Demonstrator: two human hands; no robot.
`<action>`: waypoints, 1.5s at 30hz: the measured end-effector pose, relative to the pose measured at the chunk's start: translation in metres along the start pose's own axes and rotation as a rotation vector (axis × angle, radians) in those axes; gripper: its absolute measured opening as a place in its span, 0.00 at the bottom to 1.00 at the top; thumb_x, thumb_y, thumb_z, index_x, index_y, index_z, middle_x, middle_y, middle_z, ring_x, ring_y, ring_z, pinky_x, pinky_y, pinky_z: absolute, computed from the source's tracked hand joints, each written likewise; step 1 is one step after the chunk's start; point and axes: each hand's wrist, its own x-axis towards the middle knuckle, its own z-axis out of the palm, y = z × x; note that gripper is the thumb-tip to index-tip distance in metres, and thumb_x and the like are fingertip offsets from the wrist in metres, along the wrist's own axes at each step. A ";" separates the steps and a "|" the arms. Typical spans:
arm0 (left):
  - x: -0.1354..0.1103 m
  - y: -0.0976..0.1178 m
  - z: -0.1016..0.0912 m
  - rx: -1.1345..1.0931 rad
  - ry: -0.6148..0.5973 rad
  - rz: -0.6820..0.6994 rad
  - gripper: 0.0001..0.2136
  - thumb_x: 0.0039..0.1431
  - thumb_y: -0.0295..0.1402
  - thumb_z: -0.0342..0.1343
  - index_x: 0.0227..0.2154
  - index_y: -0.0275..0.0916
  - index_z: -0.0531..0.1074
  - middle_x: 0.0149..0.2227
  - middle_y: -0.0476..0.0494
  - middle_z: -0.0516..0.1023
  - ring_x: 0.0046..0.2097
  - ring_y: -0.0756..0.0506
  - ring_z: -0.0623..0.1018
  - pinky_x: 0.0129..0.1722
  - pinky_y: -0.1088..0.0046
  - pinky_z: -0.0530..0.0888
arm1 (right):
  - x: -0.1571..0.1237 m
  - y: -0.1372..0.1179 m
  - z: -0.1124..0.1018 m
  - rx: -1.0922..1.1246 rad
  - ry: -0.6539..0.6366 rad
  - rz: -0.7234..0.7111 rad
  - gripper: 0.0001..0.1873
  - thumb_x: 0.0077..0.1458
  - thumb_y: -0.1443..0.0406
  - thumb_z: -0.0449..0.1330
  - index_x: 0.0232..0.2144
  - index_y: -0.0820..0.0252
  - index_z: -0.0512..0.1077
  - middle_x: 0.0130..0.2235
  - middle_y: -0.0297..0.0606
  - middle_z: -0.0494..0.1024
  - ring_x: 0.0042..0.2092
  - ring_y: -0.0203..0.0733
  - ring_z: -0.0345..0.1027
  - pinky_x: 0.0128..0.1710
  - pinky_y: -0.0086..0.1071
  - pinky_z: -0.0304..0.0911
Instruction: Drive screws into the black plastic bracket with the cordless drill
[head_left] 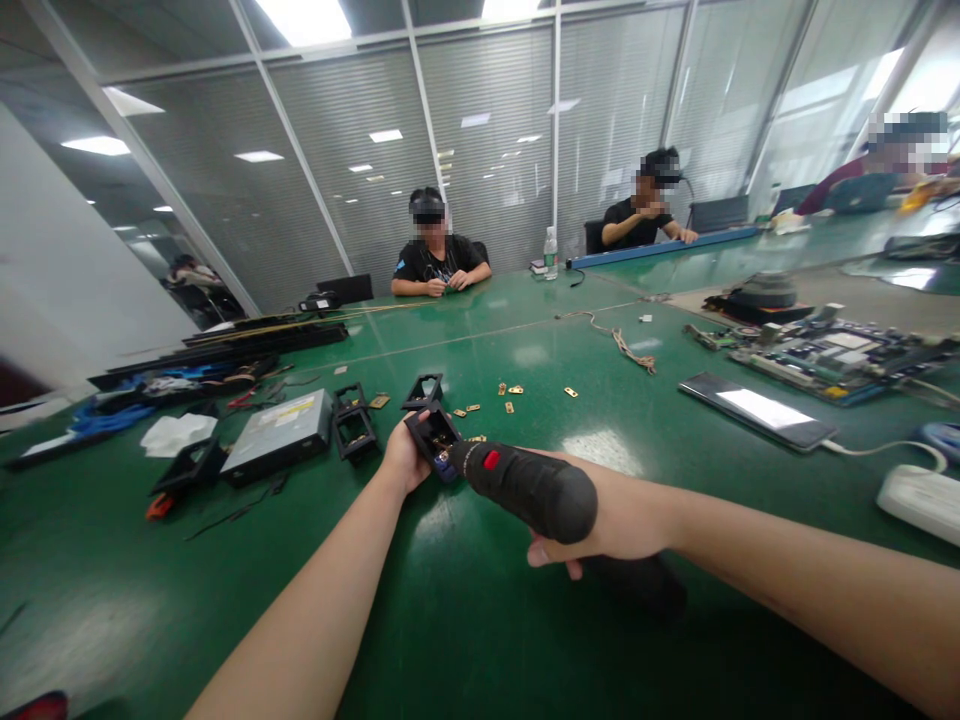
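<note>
My left hand (pixel 407 455) is closed on a small black square frame (pixel 429 428), tilted up off the green table. In my right hand (pixel 619 510) is a black cordless screwdriver (pixel 517 485) with a red switch, its fingers wrapped round the grip. The tool's front end points into the frame's opening; whether the tip touches a screw is too small to tell. Another black frame (pixel 424 390) stands just behind, and two more black frames (pixel 355 436) sit to the left. Small brass-coloured plates (pixel 510 407) lie scattered beyond the tool.
A silver disc drive (pixel 279 435) and a white tissue (pixel 178 434) lie to the left. A phone (pixel 756 410) on a cable, a circuit board (pixel 847 355) and a white power strip (pixel 922 502) are at the right. People sit along the far side.
</note>
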 end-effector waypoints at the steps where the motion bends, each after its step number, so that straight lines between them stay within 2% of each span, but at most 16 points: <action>1: 0.000 0.000 0.000 0.002 0.001 -0.004 0.12 0.60 0.34 0.51 0.31 0.33 0.76 0.27 0.39 0.80 0.28 0.42 0.80 0.32 0.65 0.77 | 0.001 0.002 -0.001 0.015 -0.005 -0.008 0.53 0.50 0.64 0.74 0.69 0.51 0.49 0.34 0.31 0.76 0.25 0.35 0.75 0.23 0.26 0.71; 8: -0.003 0.001 0.002 -0.005 0.017 0.002 0.10 0.59 0.33 0.52 0.31 0.34 0.76 0.27 0.41 0.80 0.29 0.42 0.80 0.31 0.66 0.78 | 0.004 0.006 -0.006 -0.004 -0.018 -0.031 0.38 0.49 0.61 0.75 0.58 0.58 0.63 0.32 0.30 0.75 0.25 0.37 0.76 0.22 0.25 0.70; 12: -0.001 0.001 0.001 0.010 -0.001 -0.009 0.11 0.60 0.34 0.52 0.32 0.33 0.76 0.27 0.40 0.80 0.29 0.42 0.80 0.33 0.65 0.78 | 0.002 0.003 -0.004 0.033 -0.014 -0.007 0.34 0.48 0.61 0.75 0.52 0.59 0.65 0.33 0.29 0.75 0.24 0.35 0.75 0.22 0.26 0.71; 15: 0.001 0.000 -0.001 -0.001 0.000 -0.013 0.11 0.59 0.34 0.52 0.32 0.33 0.76 0.27 0.39 0.79 0.29 0.41 0.80 0.33 0.64 0.77 | 0.002 0.002 -0.004 0.048 -0.019 -0.011 0.35 0.47 0.62 0.76 0.53 0.59 0.65 0.34 0.31 0.76 0.24 0.35 0.75 0.23 0.26 0.71; 18: 0.001 0.000 0.000 -0.036 0.025 -0.003 0.09 0.58 0.33 0.53 0.32 0.33 0.76 0.28 0.40 0.80 0.29 0.42 0.79 0.33 0.65 0.77 | 0.003 0.004 -0.006 0.027 -0.018 -0.017 0.32 0.49 0.62 0.75 0.53 0.61 0.67 0.31 0.30 0.75 0.25 0.36 0.75 0.22 0.25 0.70; 24: 0.000 0.001 0.001 -0.025 0.019 -0.020 0.10 0.59 0.34 0.52 0.32 0.33 0.76 0.28 0.39 0.79 0.28 0.42 0.79 0.31 0.66 0.77 | 0.004 0.007 -0.007 0.072 -0.015 -0.004 0.22 0.48 0.61 0.75 0.41 0.64 0.71 0.31 0.33 0.77 0.25 0.34 0.74 0.23 0.25 0.70; 29: 0.000 0.000 -0.002 -0.011 0.018 -0.011 0.11 0.59 0.34 0.52 0.32 0.33 0.76 0.28 0.39 0.80 0.29 0.40 0.80 0.31 0.63 0.78 | 0.003 0.005 -0.007 0.086 -0.001 0.019 0.28 0.48 0.63 0.75 0.49 0.63 0.71 0.31 0.32 0.75 0.24 0.34 0.74 0.21 0.25 0.70; 36: 0.001 0.000 -0.003 -0.035 0.009 -0.012 0.10 0.58 0.34 0.53 0.32 0.33 0.76 0.28 0.38 0.80 0.29 0.40 0.80 0.31 0.62 0.78 | 0.003 0.007 -0.007 0.120 0.012 0.025 0.39 0.48 0.64 0.75 0.60 0.60 0.66 0.36 0.35 0.78 0.25 0.33 0.75 0.23 0.25 0.70; 39: 0.001 -0.001 -0.004 -0.037 0.008 -0.025 0.10 0.58 0.34 0.52 0.32 0.33 0.76 0.28 0.38 0.80 0.29 0.40 0.80 0.30 0.63 0.78 | 0.003 0.006 -0.007 0.128 0.003 0.012 0.35 0.47 0.64 0.76 0.56 0.62 0.69 0.36 0.36 0.78 0.25 0.33 0.75 0.23 0.25 0.70; 42: 0.003 -0.002 -0.006 -0.037 0.007 -0.012 0.11 0.59 0.34 0.52 0.32 0.33 0.76 0.28 0.38 0.80 0.29 0.40 0.80 0.31 0.63 0.78 | 0.004 0.005 -0.007 0.092 -0.005 0.005 0.26 0.49 0.64 0.74 0.49 0.64 0.73 0.30 0.32 0.77 0.25 0.34 0.74 0.23 0.24 0.69; 45: 0.006 -0.003 -0.007 -0.044 0.018 -0.012 0.11 0.59 0.34 0.53 0.32 0.33 0.77 0.27 0.38 0.80 0.28 0.41 0.79 0.30 0.63 0.78 | 0.004 0.005 -0.007 0.101 -0.009 0.001 0.27 0.49 0.64 0.74 0.50 0.64 0.72 0.31 0.33 0.77 0.25 0.34 0.74 0.23 0.25 0.69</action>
